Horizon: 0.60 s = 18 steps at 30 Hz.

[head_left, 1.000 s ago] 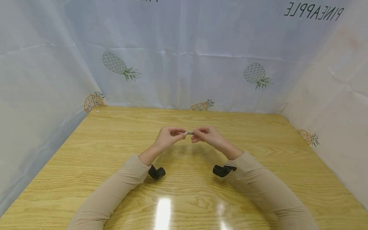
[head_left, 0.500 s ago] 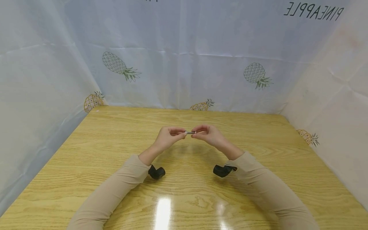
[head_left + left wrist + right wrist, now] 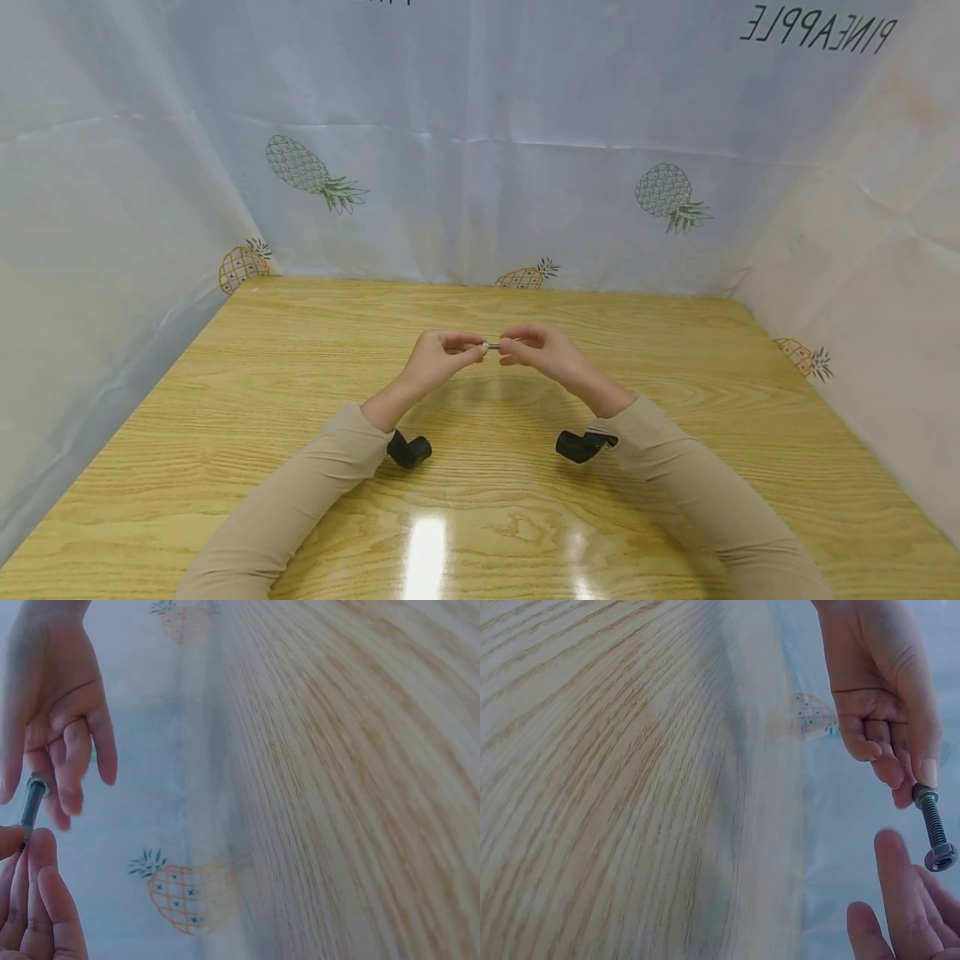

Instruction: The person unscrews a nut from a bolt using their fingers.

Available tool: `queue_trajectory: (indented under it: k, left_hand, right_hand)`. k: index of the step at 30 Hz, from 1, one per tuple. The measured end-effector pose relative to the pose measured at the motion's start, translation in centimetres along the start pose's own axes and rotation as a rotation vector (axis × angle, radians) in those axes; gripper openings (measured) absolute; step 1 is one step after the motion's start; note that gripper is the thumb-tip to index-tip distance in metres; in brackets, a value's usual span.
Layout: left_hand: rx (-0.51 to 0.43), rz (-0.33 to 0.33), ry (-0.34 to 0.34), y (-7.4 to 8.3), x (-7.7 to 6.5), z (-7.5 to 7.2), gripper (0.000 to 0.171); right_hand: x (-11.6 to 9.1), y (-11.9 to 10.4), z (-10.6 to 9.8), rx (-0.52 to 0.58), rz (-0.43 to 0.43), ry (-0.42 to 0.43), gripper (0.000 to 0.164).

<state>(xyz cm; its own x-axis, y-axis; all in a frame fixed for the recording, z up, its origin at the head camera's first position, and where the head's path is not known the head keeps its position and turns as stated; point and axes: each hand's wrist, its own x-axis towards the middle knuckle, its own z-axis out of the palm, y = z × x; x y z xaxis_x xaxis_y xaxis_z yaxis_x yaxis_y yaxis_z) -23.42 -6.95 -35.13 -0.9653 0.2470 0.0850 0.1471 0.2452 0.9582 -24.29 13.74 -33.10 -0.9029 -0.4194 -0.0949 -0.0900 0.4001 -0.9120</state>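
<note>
A metal bolt (image 3: 492,346) is held roughly level above the table, between the two hands. My left hand (image 3: 437,360) pinches it by the head between thumb and fingertips. A hex nut (image 3: 941,857) sits on the free end of the threaded shank. My right hand (image 3: 553,357) is around that end, its thumb overlapping the nut in the head view. In the right wrist view the right fingers (image 3: 907,907) stand apart beside the nut, and the left wrist view likewise has the right hand's fingers (image 3: 73,761) spread loosely about it.
The wooden table (image 3: 300,400) extends below both hands. A pale curtain (image 3: 465,183) printed with pineapples hangs along the back and both sides. A black wrist device (image 3: 409,450) shows under the left cuff, another black wrist device (image 3: 579,446) under the right.
The right fingers parted half a second ago, baring the nut end; now the right thumb covers that end again in the head view. The left hand keeps its pinch and place.
</note>
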Motion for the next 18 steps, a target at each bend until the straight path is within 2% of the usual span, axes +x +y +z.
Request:
queue_trajectory:
  k: [4, 8, 14, 18]
  left_hand:
    - [0.005, 0.001, 0.0, 0.06, 0.0, 0.05, 0.028]
    - [-0.001, 0.0, -0.001, 0.15, -0.05, 0.08, 0.028]
    - [-0.006, 0.004, -0.008, 0.21, -0.1, 0.05, 0.027]
    - [-0.007, 0.003, -0.008, 0.21, -0.14, 0.03, 0.028]
  right_hand:
    - [0.26, 0.1, -0.02, 0.023, 0.019, -0.046, 0.051]
    - [0.41, 0.18, 0.09, 0.048, 0.014, -0.053, 0.047]
    - [0.24, 0.25, 0.11, 0.034, -0.01, -0.016, 0.031]
    - [0.11, 0.2, 0.11, -0.003, -0.006, 0.03, 0.028]
